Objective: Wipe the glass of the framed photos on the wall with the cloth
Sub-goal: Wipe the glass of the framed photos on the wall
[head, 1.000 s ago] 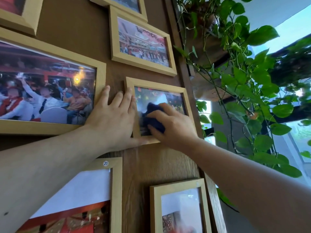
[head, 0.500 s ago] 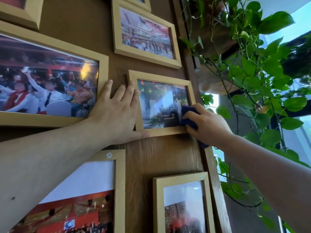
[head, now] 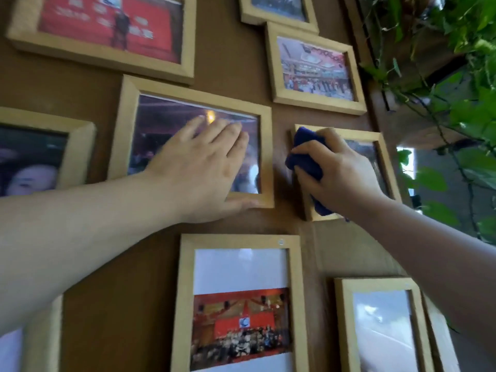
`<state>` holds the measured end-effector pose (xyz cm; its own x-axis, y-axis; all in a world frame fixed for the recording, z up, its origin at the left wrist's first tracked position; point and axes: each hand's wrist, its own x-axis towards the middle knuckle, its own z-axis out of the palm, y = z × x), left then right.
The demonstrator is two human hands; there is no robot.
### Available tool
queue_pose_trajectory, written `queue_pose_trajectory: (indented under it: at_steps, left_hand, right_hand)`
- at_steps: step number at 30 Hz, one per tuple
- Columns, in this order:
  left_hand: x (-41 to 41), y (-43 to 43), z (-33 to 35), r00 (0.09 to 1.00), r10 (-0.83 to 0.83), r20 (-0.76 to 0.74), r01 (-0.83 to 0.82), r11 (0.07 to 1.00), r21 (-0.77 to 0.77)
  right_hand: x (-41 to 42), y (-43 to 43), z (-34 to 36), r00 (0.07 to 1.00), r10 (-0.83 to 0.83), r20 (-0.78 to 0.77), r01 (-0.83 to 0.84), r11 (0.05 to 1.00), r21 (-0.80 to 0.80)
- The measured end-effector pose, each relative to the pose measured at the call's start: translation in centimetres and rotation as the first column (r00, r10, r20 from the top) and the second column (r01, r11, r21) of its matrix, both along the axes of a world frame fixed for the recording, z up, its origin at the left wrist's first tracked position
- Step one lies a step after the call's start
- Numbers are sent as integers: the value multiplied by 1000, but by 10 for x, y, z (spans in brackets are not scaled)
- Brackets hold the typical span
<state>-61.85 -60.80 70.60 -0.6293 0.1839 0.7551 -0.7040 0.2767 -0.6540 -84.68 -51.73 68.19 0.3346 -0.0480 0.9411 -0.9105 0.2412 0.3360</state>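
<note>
Several light wooden photo frames hang on a brown wooden wall [head: 233, 63]. My right hand [head: 341, 173] grips a dark blue cloth [head: 306, 154] and presses it on the left part of a small frame [head: 381, 146], covering most of its glass. My left hand [head: 204, 167] lies flat, fingers spread, on the glass of the larger frame [head: 128, 124] just to the left, thumb on its bottom edge. That hand holds nothing.
More frames surround the two: a red photo frame [head: 107, 55] top left, one [head: 316, 103] above the small frame, a tall one [head: 185, 304] below and another [head: 346, 331] lower right. A leafy hanging plant [head: 461, 103] fills the right side.
My left hand has moved from the wall between the frames onto the larger frame's glass. My right hand with the cloth went from the small frame's right edge back to its left side. The view shifted left.
</note>
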Motion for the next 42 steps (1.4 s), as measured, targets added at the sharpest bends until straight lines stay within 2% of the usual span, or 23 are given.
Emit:
queue_pose_trajectory:
  at_steps: [5, 11, 18, 27, 30, 33, 36, 38, 42]
  left_hand:
    - [68, -19, 9, 998, 55, -22, -56, 998, -9]
    - [111, -42, 2, 992, 110, -63, -107, 993, 50]
    - [119, -61, -4, 987, 66, -148, -37, 981, 189]
    - [120, -74, -7, 983, -27, -180, 58, 985, 165]
    - [120, -76, -7, 980, -70, -187, 101, 981, 163]
    - [117, -76, -8, 976, -73, -205, 111, 977, 181]
    - [115, -78, -8, 972, -72, -222, 114, 976, 183]
    - [115, -80, -8, 973, -74, -218, 114, 978, 177]
    - [115, -83, -7, 974, -101, -205, 138, 976, 171]
  right_hand:
    - [60, -20, 24, 998, 62, 4, -62, 998, -29]
    - [122, -47, 36, 999, 41, -17, -41, 999, 2]
    - [176, -84, 48, 998, 66, -12, -65, 997, 32]
    - [174, -88, 64, 997, -75, -20, 75, 996, 36]
    - [145, -74, 57, 987, -145, 73, 144, 989, 10]
    - [113, -58, 47, 935, -242, 259, 249, 969, 8]
    - [99, -53, 38, 894, -239, 378, 251, 968, 18]
    - [108, -59, 34, 923, -190, 334, 200, 980, 5]
    - [159, -83, 32, 996, -46, 75, 38, 994, 99]
